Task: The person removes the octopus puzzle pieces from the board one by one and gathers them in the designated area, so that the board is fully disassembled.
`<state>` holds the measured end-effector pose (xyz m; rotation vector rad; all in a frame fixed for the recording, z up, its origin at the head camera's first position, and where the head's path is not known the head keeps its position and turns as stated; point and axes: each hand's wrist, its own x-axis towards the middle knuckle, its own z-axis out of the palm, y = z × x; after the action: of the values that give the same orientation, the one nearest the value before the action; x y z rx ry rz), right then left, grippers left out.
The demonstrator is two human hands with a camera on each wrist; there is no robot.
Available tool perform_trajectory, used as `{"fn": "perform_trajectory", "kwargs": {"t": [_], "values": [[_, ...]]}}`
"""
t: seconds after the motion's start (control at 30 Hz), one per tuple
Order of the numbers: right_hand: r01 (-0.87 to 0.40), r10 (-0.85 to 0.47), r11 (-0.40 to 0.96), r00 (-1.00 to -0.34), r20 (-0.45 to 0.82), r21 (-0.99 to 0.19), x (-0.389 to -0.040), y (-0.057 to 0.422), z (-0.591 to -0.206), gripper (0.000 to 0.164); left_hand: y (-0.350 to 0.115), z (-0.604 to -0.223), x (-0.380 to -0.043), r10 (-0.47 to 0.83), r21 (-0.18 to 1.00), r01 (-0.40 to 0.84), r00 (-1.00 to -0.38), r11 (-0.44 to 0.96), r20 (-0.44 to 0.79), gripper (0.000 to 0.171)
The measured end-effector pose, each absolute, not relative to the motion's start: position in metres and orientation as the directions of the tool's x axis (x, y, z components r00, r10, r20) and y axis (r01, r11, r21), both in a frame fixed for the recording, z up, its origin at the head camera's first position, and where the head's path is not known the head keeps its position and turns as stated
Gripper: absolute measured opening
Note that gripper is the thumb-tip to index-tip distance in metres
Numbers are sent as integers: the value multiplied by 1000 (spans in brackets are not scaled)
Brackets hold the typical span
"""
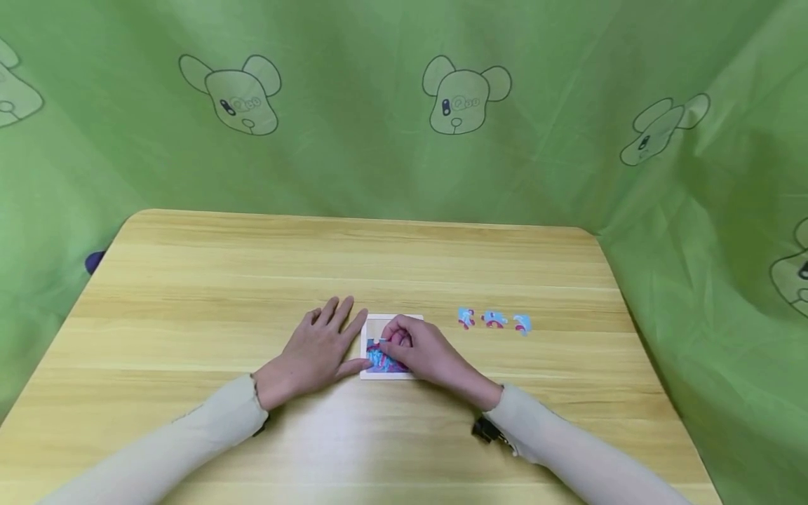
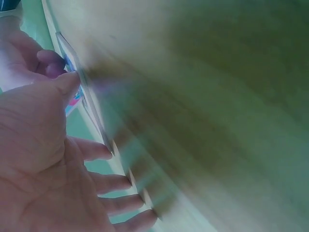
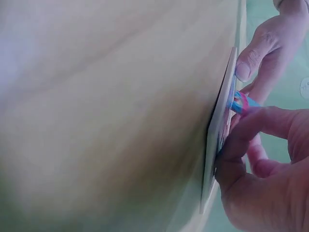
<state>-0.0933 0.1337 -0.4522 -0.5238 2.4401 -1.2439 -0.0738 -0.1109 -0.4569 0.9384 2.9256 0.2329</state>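
A small jigsaw tray [image 1: 363, 351] with a pale frame lies on the table. Blue and pink pieces [image 1: 382, 360] fill its near part, while bare backing shows at its upper left. My left hand [image 1: 313, 356] lies to the left with fingers spread, its thumb reaching over the tray's left edge. Above the tray, my right hand [image 1: 428, 351] pinches a blue and pink puzzle piece [image 3: 241, 102] between thumb and forefinger; the piece looks tilted up from the tray in the right wrist view. The right hand covers the tray's right side.
Three loose puzzle pieces, a left one [image 1: 466, 317], a middle one [image 1: 494, 320] and a right one [image 1: 522, 324], lie in a row right of the tray. The wooden table [image 1: 252, 259] meets a green curtain [image 1: 353, 154] at the back and right.
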Motion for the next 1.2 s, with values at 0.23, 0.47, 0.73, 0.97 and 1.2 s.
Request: {"fn": "perform_trajectory", "kwargs": {"t": [0.23, 0.47, 0.73, 0.97, 1.2], "values": [[-113, -437, 509, -888, -143, -853, -90, 142, -445, 7, -111, -458, -74, 577, 162, 567, -816, 807, -21, 85], [-58, -388, 500, -907, -164, -864, -88, 157, -438, 6, -113, -464, -75, 580, 175, 571, -815, 802, -4, 85], [-48, -359, 475, -922, -144, -879, -86, 181, -439, 6, -110, -460, -74, 579, 199, 562, -815, 803, -34, 81], [19, -323, 466, -927, -190, -884, -82, 206, -437, 14, -109, -459, -74, 581, 197, 566, -813, 801, -28, 82], [48, -275, 495, -938, -209, -867, -80, 234, -443, 17, -109, -458, -74, 588, 172, 576, -809, 799, -19, 81]]}}
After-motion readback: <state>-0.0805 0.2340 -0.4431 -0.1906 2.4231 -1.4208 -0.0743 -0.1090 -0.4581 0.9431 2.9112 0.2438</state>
